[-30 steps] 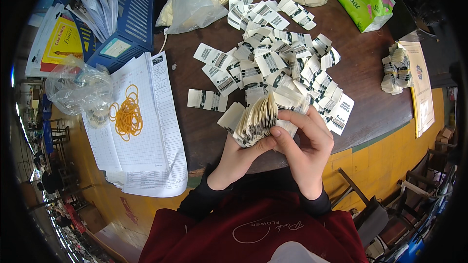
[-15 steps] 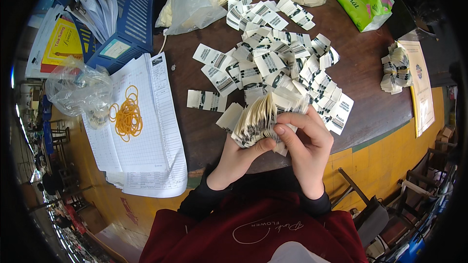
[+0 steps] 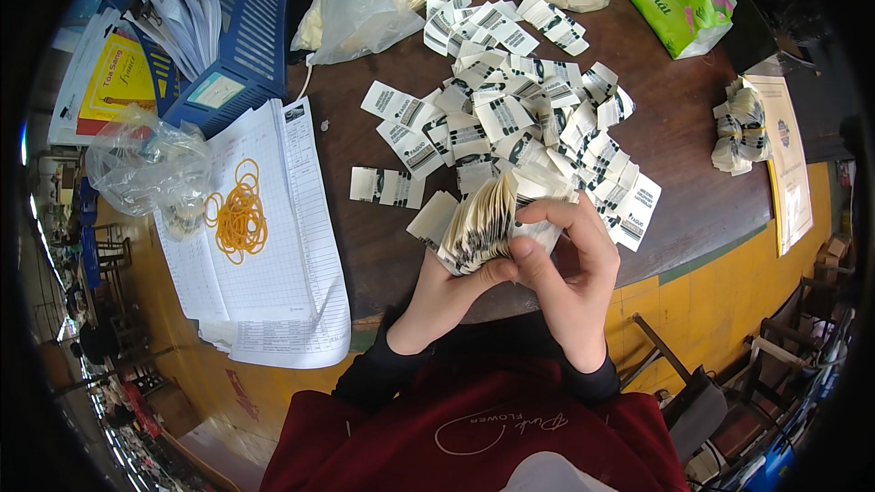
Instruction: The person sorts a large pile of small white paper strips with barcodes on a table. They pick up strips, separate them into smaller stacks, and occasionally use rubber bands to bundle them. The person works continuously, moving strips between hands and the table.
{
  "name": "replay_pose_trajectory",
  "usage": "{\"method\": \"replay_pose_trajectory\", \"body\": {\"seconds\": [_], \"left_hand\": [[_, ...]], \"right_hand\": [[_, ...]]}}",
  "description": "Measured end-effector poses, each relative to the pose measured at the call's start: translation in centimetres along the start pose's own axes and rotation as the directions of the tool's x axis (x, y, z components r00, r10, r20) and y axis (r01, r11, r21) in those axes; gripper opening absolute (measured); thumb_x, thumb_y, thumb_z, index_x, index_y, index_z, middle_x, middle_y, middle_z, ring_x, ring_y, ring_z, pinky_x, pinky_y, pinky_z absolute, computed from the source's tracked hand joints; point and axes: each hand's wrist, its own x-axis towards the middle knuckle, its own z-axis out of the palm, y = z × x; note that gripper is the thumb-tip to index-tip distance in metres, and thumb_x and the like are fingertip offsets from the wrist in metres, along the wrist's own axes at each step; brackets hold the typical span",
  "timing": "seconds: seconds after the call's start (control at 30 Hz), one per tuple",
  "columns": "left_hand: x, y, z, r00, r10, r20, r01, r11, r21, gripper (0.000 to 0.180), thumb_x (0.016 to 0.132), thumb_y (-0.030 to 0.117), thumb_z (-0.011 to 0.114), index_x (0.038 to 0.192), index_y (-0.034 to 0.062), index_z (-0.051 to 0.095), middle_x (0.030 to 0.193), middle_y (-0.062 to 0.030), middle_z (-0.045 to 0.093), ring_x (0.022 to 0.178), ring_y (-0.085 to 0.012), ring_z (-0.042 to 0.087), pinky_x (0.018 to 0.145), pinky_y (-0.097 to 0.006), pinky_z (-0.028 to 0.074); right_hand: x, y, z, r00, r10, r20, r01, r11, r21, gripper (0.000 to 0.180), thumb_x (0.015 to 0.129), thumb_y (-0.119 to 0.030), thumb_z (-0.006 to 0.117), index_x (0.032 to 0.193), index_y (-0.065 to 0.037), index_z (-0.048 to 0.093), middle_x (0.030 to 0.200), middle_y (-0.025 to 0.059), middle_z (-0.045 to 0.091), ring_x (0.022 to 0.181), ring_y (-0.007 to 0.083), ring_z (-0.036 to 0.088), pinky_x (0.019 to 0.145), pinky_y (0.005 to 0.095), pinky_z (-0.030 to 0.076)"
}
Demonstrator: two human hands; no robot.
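My left hand (image 3: pixel 445 299) is closed round a thick stack of white labels (image 3: pixel 478 226) with dark print, its thumb along the lower edge. The labels fan out at the top. At the stack's right side my right hand (image 3: pixel 583 281) is bent, with thumb and forefinger on the labels there. Just beyond both hands spreads a loose heap of similar labels (image 3: pixel 506 118) on the dark brown table (image 3: pixel 674 128). A few labels lie apart at the heap's left.
Orange rubber bands (image 3: pixel 241 223) rest on ruled papers (image 3: pixel 305 310) at left, beside a clear bag (image 3: pixel 137 169) and a blue file basket (image 3: pixel 246 27). Plastic bags (image 3: pixel 360 14) and a green packet (image 3: pixel 670 0) stand far back. A tied label bundle (image 3: pixel 743 132) sits at right.
My right thumb and forefinger have shifted slightly along the right side of the stack. The left hand still holds the stack in nearly the same place.
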Motion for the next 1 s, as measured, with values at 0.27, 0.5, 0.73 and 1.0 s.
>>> {"method": "replay_pose_trajectory", "body": {"seconds": [0.27, 0.5, 0.73, 1.0], "left_hand": [[0.0, 0.0, -0.2, 1.0, -0.001, 0.031, 0.001, 1.0, -0.004, 0.049, 0.085, 0.024, 0.077, 0.122, 0.0004, 0.055, 0.109, -0.0033, 0.063, 0.099, -0.0102, 0.058, 0.086, -0.028, 0.049], [0.0, 0.3, 0.1, 0.997, 0.06, 0.048, -0.069, 0.977, 0.203, 0.052, 0.086, 0.02, 0.077, 0.127, -0.0011, 0.052, 0.114, -0.0063, 0.062, 0.104, -0.014, 0.06, 0.088, -0.03, 0.049], [-0.1, 0.7, 0.7, 0.967, 0.199, 0.162, -0.249, 0.872, 0.421, 0.052, 0.089, 0.007, 0.069, 0.136, -0.0031, 0.047, 0.123, -0.0127, 0.06, 0.112, -0.0189, 0.059, 0.094, -0.033, 0.047], [-0.1, 0.6, 0.5, 0.999, -0.007, -0.052, 0.003, 0.996, -0.087, 0.033, 0.092, 0.006, 0.06, 0.123, 0.0019, 0.052, 0.106, -0.0065, 0.062, 0.088, -0.0144, 0.058, 0.076, -0.032, 0.047]], "right_hand": [[0.0, 0.3, -0.1, 0.999, 0.043, 0.008, -0.043, 0.999, 0.01, 0.026, 0.075, -0.001, 0.079, 0.098, 0.0, 0.067, 0.089, 0.0058, 0.059, 0.079, 0.0127, 0.058, 0.066, 0.0236, 0.044], [-0.3, 0.2, -0.1, 1.0, 0.004, 0.011, -0.003, 0.997, -0.083, 0.021, 0.081, 0.002, 0.071, 0.101, -0.001, 0.064, 0.09, 0.0087, 0.058, 0.076, 0.0159, 0.056, 0.066, 0.024, 0.043], [-1.0, 0.4, 0.3, 0.997, 0.073, 0.024, -0.07, 0.993, -0.099, 0.032, 0.09, 0.007, 0.053, 0.12, -0.001, 0.045, 0.102, 0.0109, 0.053, 0.088, 0.0172, 0.054, 0.078, 0.027, 0.043], [0.0, -0.3, 0.0, 0.993, 0.034, -0.117, -0.004, 0.969, 0.248, 0.053, 0.092, 0.012, 0.044, 0.139, -0.004, 0.023, 0.123, 0.0152, 0.051, 0.107, 0.0157, 0.052, 0.092, 0.0273, 0.041]]}}
